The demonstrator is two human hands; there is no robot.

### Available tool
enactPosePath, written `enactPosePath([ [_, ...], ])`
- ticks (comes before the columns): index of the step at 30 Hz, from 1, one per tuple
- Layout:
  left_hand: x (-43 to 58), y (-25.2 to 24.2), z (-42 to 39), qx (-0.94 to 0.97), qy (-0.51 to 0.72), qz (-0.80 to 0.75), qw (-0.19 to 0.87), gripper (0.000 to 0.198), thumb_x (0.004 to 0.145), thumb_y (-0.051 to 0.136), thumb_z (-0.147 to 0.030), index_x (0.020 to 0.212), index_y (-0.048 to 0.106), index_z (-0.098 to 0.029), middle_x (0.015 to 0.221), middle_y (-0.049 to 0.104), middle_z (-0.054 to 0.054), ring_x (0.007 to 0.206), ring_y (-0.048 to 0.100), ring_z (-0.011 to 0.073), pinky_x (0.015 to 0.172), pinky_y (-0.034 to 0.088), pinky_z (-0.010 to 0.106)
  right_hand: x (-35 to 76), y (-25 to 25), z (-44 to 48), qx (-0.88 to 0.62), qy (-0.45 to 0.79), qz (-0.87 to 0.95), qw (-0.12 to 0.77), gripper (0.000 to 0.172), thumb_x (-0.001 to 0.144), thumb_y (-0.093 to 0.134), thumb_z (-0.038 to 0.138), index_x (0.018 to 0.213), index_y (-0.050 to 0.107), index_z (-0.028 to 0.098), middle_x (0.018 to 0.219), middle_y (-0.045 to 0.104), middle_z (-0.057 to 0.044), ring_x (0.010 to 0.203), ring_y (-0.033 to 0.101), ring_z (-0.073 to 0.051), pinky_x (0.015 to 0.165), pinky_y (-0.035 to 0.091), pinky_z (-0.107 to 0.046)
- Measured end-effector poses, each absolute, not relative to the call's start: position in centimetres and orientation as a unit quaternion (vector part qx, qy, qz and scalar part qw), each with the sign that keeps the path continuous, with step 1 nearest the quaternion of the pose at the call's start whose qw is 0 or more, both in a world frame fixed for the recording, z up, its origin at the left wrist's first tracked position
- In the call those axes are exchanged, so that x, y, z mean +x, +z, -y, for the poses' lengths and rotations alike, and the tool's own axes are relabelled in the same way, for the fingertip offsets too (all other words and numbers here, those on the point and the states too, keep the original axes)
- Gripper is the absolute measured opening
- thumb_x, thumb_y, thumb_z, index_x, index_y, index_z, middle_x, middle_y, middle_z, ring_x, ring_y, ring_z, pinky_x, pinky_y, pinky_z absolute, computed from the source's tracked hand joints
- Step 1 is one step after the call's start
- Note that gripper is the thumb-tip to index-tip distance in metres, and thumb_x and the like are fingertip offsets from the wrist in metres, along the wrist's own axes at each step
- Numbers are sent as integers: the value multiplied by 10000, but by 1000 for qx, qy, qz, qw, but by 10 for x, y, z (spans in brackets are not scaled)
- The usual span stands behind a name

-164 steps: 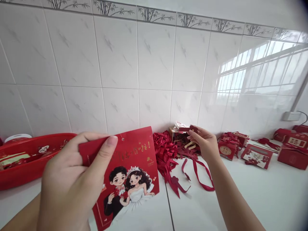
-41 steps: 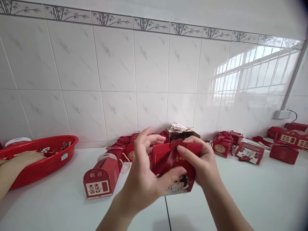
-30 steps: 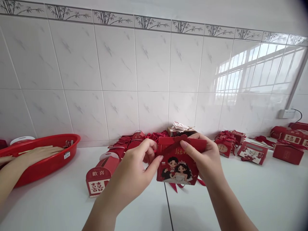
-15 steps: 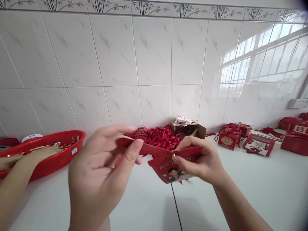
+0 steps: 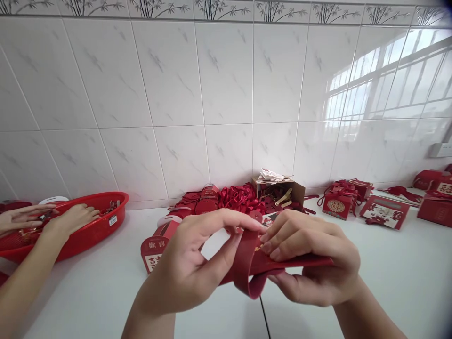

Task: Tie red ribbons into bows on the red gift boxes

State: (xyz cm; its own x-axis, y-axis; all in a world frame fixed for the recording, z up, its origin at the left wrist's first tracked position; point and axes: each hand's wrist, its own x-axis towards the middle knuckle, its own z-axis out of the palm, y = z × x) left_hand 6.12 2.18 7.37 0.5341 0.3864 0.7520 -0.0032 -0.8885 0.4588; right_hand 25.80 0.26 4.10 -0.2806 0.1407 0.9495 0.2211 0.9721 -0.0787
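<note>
The scene is brightly and evenly lit by daylight; a window is mirrored as glare on the glossy wall tiles (image 5: 367,89) at right. Straight lines are bowed near the edges, corners are darkened, shadows are faint

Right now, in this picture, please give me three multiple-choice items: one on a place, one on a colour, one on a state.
1. Where is the red basket?
A. far left on the counter
B. far right on the counter
C. on the floor

2. What colour is the ribbon pile by the wall?
A. gold
B. red
C. white

3. How is the red card box held?
A. lying untouched
B. by one hand
C. by both hands

Answers: 1 A, it sits at the left edge. 2 B, the loops are red. 3 C, the left hand and right hand both grip it.
</note>
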Motion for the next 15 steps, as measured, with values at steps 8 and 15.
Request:
enactPosePath([
  [8, 68, 73, -19, 839, 466, -100, 262, 302, 779, 615, 8, 900, 724, -246, 828, 714, -8, 743, 674, 118, 685, 568, 205, 257, 43, -7, -62, -43, 780, 621, 144, 698, 686, 108, 814, 619, 160, 634, 649, -43, 541, 592, -150, 490, 506, -291],
  [15, 69, 72, -19, 823, 468, -116, 301, 274, 766, 670, -18, 891, 726, -255, 759, 716, -35, 664, 670, 94, 597, 551, 158, 258, 43, -8, -63, -25, 780, 622, 170, 679, 685, 93, 805, 601, 169, 650, 641, -36, 567, 605, -152, 496, 520, -285],
])
